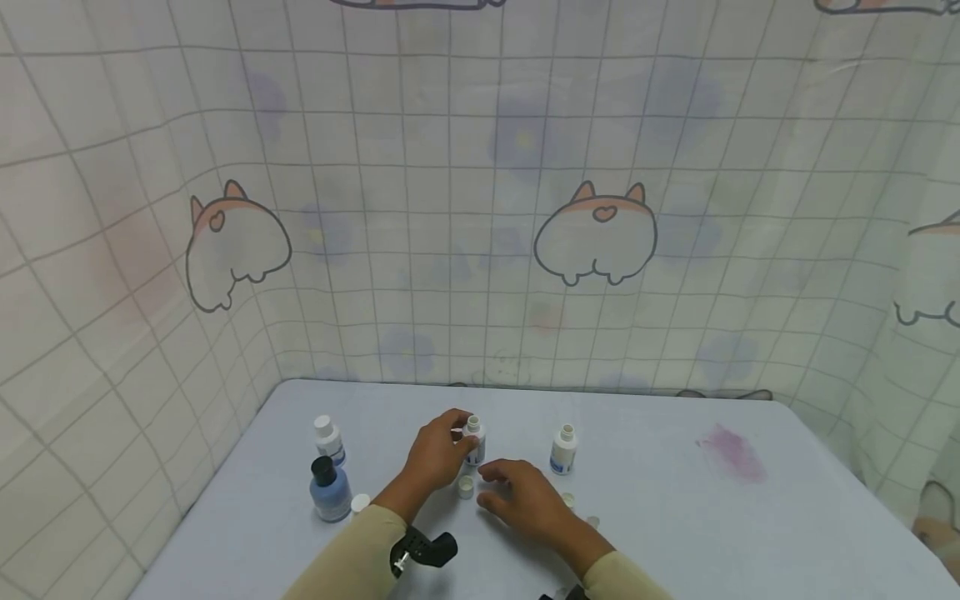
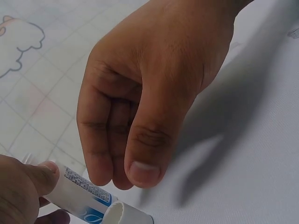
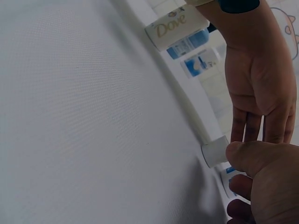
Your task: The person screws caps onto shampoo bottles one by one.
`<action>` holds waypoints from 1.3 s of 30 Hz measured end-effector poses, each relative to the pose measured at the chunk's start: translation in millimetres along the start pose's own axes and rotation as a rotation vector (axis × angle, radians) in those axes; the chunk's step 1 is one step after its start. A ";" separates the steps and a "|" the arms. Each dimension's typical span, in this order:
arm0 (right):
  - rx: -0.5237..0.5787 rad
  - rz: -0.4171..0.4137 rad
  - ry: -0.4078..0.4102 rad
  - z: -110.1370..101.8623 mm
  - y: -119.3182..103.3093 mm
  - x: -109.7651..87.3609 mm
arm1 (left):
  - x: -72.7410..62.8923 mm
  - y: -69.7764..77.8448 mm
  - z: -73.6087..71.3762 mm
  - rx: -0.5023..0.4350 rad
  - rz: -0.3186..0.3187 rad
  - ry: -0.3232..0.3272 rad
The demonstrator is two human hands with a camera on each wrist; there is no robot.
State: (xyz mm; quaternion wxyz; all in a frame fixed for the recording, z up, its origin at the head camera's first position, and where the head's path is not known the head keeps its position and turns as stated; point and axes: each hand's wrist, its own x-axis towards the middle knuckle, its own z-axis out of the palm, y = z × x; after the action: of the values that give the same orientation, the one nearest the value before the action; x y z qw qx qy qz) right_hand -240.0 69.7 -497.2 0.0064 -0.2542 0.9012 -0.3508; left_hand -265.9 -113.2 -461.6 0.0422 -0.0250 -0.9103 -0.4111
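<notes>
My left hand (image 1: 438,450) grips a small white bottle (image 1: 476,443), upright on the table with its neck uncapped. The left wrist view shows the blue print on that bottle (image 2: 77,193) and the thumb against its side. In front of it stands a white cap (image 1: 466,487). Just right of this cap hovers my right hand (image 1: 528,500), fingers loosely bent with nothing between them. From the right wrist, the cap (image 3: 215,151) appears beside the right thumb, partly overlapped by it. A second uncapped white bottle (image 1: 563,450) stands beyond the right hand.
On the left stand a white capped bottle (image 1: 328,440), a blue bottle with a black cap (image 1: 330,492) and a white bottle marked Dove (image 3: 173,28), mostly hidden by the left arm in the head view. Two small pale caps (image 1: 592,522) lie behind the right wrist. A pink stain (image 1: 733,452) marks the table.
</notes>
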 end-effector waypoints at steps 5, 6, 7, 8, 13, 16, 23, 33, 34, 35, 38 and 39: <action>-0.032 -0.003 -0.005 4.1 1.7 5.2 | -0.2 0.2 -1.1 0.005 0.000 -0.003; -0.036 -0.005 -0.007 4.6 2.0 5.8 | -0.1 0.1 -1.3 0.006 0.002 -0.004; -0.038 -0.005 -0.009 5.2 2.5 6.6 | 0.0 0.1 -1.6 0.008 0.004 -0.004; -0.041 -0.009 -0.009 5.6 2.9 7.3 | 0.1 0.0 -1.8 0.009 0.005 -0.003; -0.057 -0.034 -0.006 6.3 5.2 10.8 | 1.7 -0.2 -2.3 0.010 0.016 -0.007; -0.052 -0.050 -0.008 6.8 6.2 13.6 | 3.0 -0.5 -2.8 0.008 0.025 -0.009; -0.024 -0.051 -0.014 12.9 9.8 19.9 | 3.0 -1.5 -4.6 0.003 0.032 -0.011; -0.010 -0.098 0.039 16.4 4.6 21.6 | 3.5 -2.1 -4.3 0.000 0.017 -0.010; -0.008 -0.098 0.040 16.7 4.5 21.8 | 3.7 -2.1 -4.2 0.001 0.017 -0.010; -0.006 -0.094 0.040 16.8 4.3 22.2 | 3.9 -1.9 -4.3 0.002 0.014 -0.012; -0.005 -0.092 0.043 17.6 5.0 23.4 | 3.9 -1.0 -4.6 0.008 0.021 -0.013; -0.008 -0.094 0.046 18.1 5.6 23.8 | 3.9 -0.7 -4.9 0.008 0.022 -0.014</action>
State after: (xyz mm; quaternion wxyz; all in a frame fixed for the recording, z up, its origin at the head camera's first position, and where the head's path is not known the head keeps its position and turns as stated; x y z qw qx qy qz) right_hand -259.8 50.8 -510.4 -0.0315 -0.2881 0.8896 -0.3531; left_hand -269.6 -117.3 -458.5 0.0406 -0.0376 -0.9119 -0.4066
